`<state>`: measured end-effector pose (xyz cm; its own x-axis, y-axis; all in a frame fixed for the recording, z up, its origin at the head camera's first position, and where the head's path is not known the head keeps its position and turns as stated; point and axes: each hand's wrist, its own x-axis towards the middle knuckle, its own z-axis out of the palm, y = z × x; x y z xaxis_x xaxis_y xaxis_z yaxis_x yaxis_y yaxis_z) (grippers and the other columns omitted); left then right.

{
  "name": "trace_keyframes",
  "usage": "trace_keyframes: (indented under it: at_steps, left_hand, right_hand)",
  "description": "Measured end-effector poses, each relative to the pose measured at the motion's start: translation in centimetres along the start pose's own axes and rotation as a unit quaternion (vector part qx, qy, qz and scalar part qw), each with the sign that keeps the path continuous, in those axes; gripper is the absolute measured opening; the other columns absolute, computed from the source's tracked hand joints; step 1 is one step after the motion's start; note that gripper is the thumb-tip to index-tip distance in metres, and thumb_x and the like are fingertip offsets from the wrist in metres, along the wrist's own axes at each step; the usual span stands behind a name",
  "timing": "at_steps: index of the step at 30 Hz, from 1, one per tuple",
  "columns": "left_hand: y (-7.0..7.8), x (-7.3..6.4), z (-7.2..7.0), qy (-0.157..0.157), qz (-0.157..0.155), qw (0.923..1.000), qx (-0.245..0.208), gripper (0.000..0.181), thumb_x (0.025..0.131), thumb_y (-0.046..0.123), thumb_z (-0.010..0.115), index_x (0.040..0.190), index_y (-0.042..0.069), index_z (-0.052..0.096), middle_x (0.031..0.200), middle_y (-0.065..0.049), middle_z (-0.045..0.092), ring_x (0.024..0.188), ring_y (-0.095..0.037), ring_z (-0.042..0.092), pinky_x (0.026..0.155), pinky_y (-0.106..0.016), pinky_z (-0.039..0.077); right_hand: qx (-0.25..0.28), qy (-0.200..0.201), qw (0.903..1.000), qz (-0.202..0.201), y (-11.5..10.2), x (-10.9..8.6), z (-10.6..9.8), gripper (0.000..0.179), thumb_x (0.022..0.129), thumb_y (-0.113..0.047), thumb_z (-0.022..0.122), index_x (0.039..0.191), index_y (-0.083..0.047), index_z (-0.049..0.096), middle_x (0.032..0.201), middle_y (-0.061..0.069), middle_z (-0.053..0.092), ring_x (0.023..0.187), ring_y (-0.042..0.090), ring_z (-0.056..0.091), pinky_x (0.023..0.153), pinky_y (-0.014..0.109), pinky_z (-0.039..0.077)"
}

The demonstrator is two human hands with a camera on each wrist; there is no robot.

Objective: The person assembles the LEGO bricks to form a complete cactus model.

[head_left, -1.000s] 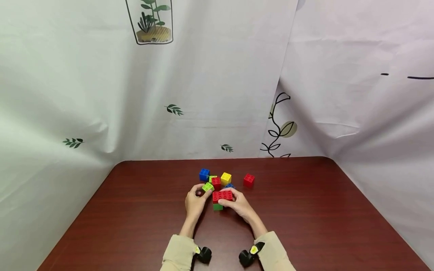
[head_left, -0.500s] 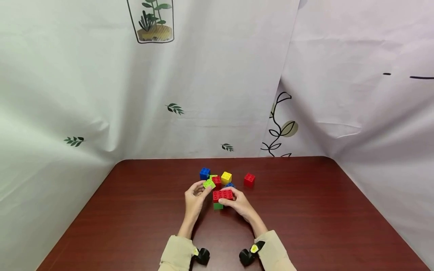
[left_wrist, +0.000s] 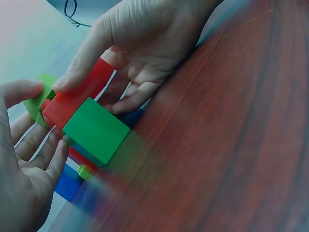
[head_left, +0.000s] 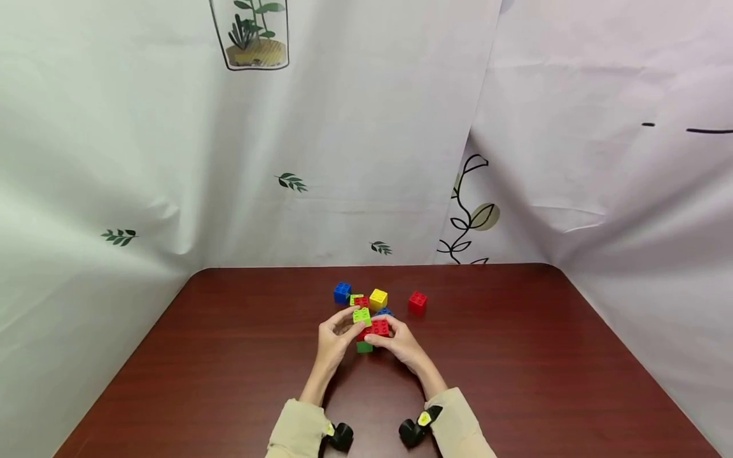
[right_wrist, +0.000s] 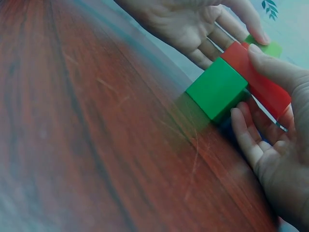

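Note:
My left hand (head_left: 333, 343) pinches a lime green toy brick (head_left: 361, 316) between thumb and fingers. That brick is over the left end of a long red brick (head_left: 380, 327), and in the left wrist view it looks slightly tilted against the red studs. The red brick lies on top of a green block (head_left: 364, 347), its right end jutting out past it. Thumb and fingers of my right hand (head_left: 404, 347) grip the red brick from the right. In the right wrist view the green block (right_wrist: 217, 89) stands on the table under the red one.
Behind the hands lie a blue brick (head_left: 342, 292), a yellow brick (head_left: 378, 299), a second lime brick (head_left: 356, 298), a small red brick (head_left: 361, 302) and a partly hidden blue brick (head_left: 385, 312). Another red brick (head_left: 417, 302) sits apart to the right on the brown table (head_left: 515, 356).
My left hand has brought the lime brick rightward from beside the red brick to over its left end, turning it straighter. My right hand keeps its grip on the red brick.

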<state>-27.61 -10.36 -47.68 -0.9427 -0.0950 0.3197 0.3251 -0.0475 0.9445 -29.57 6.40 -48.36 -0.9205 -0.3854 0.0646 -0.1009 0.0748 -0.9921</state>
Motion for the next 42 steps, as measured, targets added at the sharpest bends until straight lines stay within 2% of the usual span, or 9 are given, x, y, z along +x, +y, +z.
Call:
trace_keyframes:
  at_steps: [8, 13, 16, 18, 22, 27, 31, 36, 42]
  left_hand:
    - [0.3, -0.2, 0.2, -0.018, 0.002, 0.9998, 0.003, 0.032, 0.085, -0.007, 0.065, 0.116, -0.012, 0.062, 0.113, -0.03, 0.064, 0.089, 0.0, 0.064, 0.082, -0.016, 0.052]
    - [0.3, -0.5, 0.4, -0.02, -0.011, 0.9997, -0.004, 0.029, 0.088, -0.002, 0.064, 0.117, -0.01, 0.061, 0.107, -0.016, 0.067, 0.09, -0.002, 0.062, 0.081, -0.017, 0.051]
    - [0.3, -0.5, 0.4, -0.015, -0.013, 0.9998, 0.007, 0.027, 0.092, 0.006, 0.063, 0.116, -0.007, 0.062, 0.101, -0.007, 0.065, 0.089, -0.003, 0.058, 0.08, -0.018, 0.049]
    - [0.2, -0.5, 0.4, -0.012, -0.013, 0.9997, 0.015, 0.025, 0.094, 0.009, 0.062, 0.115, -0.005, 0.063, 0.099, -0.004, 0.063, 0.088, -0.005, 0.057, 0.08, -0.019, 0.048]
    - [0.1, -0.5, 0.6, -0.008, -0.016, 0.9997, 0.015, 0.025, 0.095, 0.011, 0.061, 0.115, -0.004, 0.063, 0.102, -0.012, 0.064, 0.089, -0.006, 0.057, 0.08, -0.019, 0.048]
    - [-0.1, -0.7, 0.7, -0.012, -0.016, 0.9998, 0.003, 0.028, 0.095, 0.009, 0.061, 0.118, -0.006, 0.061, 0.11, -0.023, 0.063, 0.091, -0.004, 0.058, 0.082, -0.018, 0.049]
    - [-0.2, -0.9, 0.7, -0.011, -0.01, 0.9999, -0.005, 0.028, 0.094, 0.007, 0.062, 0.118, -0.007, 0.06, 0.112, -0.026, 0.063, 0.093, -0.005, 0.059, 0.085, -0.017, 0.049]
    - [-0.3, -0.8, 0.8, -0.007, 0.011, 0.9999, -0.008, 0.028, 0.093, 0.005, 0.063, 0.116, -0.01, 0.06, 0.111, -0.03, 0.063, 0.095, -0.006, 0.061, 0.088, -0.016, 0.049]
    - [-0.2, -0.9, 0.8, -0.002, -0.001, 1.0, -0.009, 0.03, 0.092, 0.005, 0.065, 0.116, -0.012, 0.06, 0.11, -0.03, 0.064, 0.095, -0.006, 0.061, 0.087, -0.015, 0.049]
  right_hand:
    - [0.007, -0.001, 1.0, 0.006, -0.1, 0.1, 0.0, 0.044, 0.089, -0.02, 0.071, 0.124, 0.002, 0.056, 0.102, 0.005, 0.067, 0.082, 0.007, 0.06, 0.075, 0.02, 0.051]
    - [0.008, 0.003, 0.9999, 0.013, 0.0, 0.1, 0.0, 0.043, 0.089, -0.018, 0.071, 0.125, 0.001, 0.056, 0.103, 0.005, 0.067, 0.082, 0.008, 0.06, 0.075, 0.02, 0.051]
    - [0.003, 0.003, 0.9999, 0.017, 0.0, 0.2, 0.1, 0.044, 0.089, -0.019, 0.071, 0.125, 0.0, 0.056, 0.102, 0.003, 0.066, 0.082, 0.009, 0.059, 0.075, 0.021, 0.051]
    - [-0.003, 0.003, 0.9998, 0.017, 0.0, 0.2, 0.2, 0.044, 0.089, -0.02, 0.071, 0.126, -0.001, 0.056, 0.101, 0.003, 0.066, 0.082, 0.009, 0.059, 0.074, 0.021, 0.051]
    - [-0.015, 0.011, 0.9997, 0.018, -0.1, 0.1, 0.1, 0.043, 0.09, -0.02, 0.07, 0.125, 0.0, 0.057, 0.099, 0.003, 0.065, 0.081, 0.01, 0.057, 0.073, 0.022, 0.05]
    - [-0.017, 0.01, 0.9995, 0.026, -0.3, 0.0, 0.1, 0.041, 0.091, -0.015, 0.068, 0.127, 0.0, 0.055, 0.104, 0.006, 0.066, 0.083, 0.009, 0.057, 0.075, 0.022, 0.05]
    - [-0.013, 0.0, 0.9996, 0.027, -1.5, -0.6, 0.1, 0.041, 0.091, -0.012, 0.067, 0.127, 0.002, 0.054, 0.106, 0.009, 0.065, 0.083, 0.009, 0.057, 0.077, 0.024, 0.051]
    - [-0.021, -0.008, 0.9994, 0.025, -3.5, -1.4, 0.1, 0.04, 0.091, -0.013, 0.067, 0.125, 0.004, 0.054, 0.105, 0.012, 0.065, 0.083, 0.009, 0.057, 0.078, 0.024, 0.051]
    - [-0.019, -0.015, 0.9992, 0.033, -3.6, -1.4, 0.1, 0.042, 0.092, -0.014, 0.067, 0.127, 0.004, 0.053, 0.105, 0.01, 0.066, 0.084, 0.008, 0.057, 0.079, 0.023, 0.051]
